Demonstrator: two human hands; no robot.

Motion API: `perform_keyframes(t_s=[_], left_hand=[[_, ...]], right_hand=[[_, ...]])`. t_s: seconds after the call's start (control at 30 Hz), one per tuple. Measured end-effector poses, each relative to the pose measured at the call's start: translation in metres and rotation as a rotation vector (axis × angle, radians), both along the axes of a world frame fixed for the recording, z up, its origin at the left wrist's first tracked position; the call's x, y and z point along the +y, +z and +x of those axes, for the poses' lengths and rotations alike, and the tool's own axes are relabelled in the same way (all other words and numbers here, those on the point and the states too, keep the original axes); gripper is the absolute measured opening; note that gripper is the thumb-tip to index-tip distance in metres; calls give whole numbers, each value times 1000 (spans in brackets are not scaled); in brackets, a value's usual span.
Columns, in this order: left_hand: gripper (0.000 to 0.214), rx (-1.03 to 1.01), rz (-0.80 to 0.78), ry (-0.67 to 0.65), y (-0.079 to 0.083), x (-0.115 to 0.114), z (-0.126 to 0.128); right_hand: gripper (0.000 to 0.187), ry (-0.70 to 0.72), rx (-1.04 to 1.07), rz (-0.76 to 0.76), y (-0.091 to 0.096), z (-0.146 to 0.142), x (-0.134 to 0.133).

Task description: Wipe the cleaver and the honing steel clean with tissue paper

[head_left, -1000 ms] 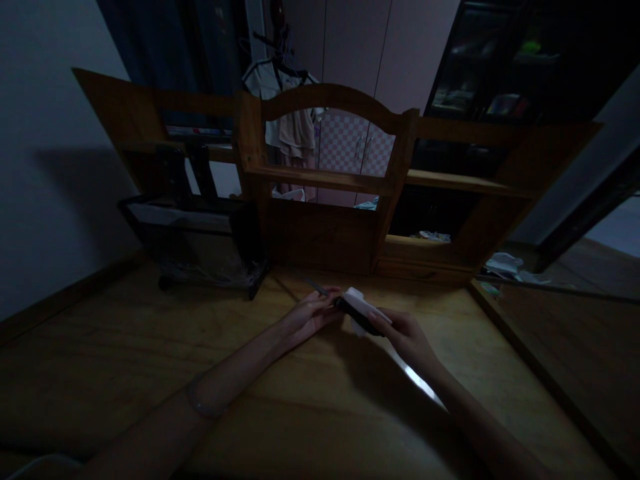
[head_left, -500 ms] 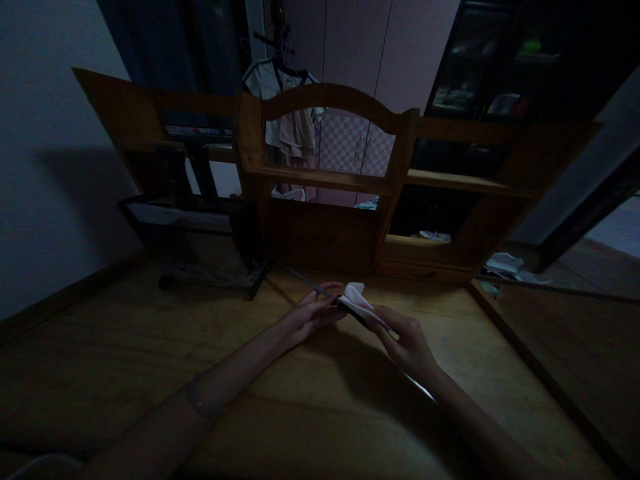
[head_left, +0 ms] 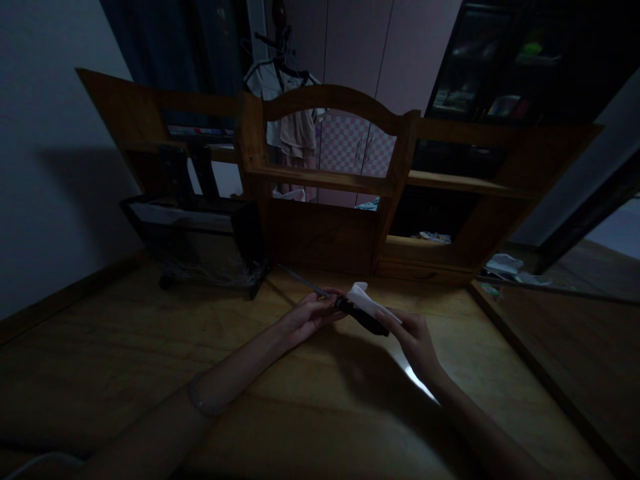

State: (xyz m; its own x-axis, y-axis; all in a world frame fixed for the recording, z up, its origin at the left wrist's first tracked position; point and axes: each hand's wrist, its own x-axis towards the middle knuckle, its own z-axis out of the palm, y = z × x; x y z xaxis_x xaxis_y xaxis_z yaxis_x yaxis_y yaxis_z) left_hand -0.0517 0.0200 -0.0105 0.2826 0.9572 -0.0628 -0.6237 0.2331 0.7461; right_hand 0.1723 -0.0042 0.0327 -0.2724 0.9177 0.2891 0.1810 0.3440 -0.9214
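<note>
My left hand (head_left: 311,312) is closed in a pinch on a knife-like tool where its thin metal blade (head_left: 304,283) meets the dark handle (head_left: 361,317). The blade points away to the upper left, low over the wooden desk (head_left: 150,347). My right hand (head_left: 413,337) is closed on a folded white tissue (head_left: 369,300), which it presses against the top of the handle. Both hands hover just above the desk in front of the hutch. The room is dim, so fine detail of the tool is hard to make out.
A wooden hutch with shelves (head_left: 330,177) stands at the back of the desk. A black mesh tray (head_left: 190,227) sits at the back left beside the wall. Papers (head_left: 505,267) lie at the right, and clothes (head_left: 295,130) hang behind the hutch.
The white tissue has slid along the handle under my right hand, which has shifted slightly right. My left hand keeps its pinch in the same place.
</note>
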Motion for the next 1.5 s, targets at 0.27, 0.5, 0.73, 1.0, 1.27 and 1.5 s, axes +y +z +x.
perform_keyframes(t_s=[0.27,0.5,0.73,1.0,1.27,1.5], left_hand=[[35,5,10,19,0,-1,-1],[41,15,4,55,-2,3,-1],[37,-45,4,79,-6,8,-3],[36,-54,11,35,-4,5,-3],[41,-49,33,-52,-1,1,-2],[40,-41,4,-39,-5,3,-3]], right_hand=[[31,52,-24,70,2,1,-3],[28,140,-173,262,10,-2,-11],[26,101,-155,170,-1,1,-9],[24,-427,175,91,-4,23,18],[31,-225,218,-272,-20,7,20],[38,-174,0,-158,-17,-1,9]])
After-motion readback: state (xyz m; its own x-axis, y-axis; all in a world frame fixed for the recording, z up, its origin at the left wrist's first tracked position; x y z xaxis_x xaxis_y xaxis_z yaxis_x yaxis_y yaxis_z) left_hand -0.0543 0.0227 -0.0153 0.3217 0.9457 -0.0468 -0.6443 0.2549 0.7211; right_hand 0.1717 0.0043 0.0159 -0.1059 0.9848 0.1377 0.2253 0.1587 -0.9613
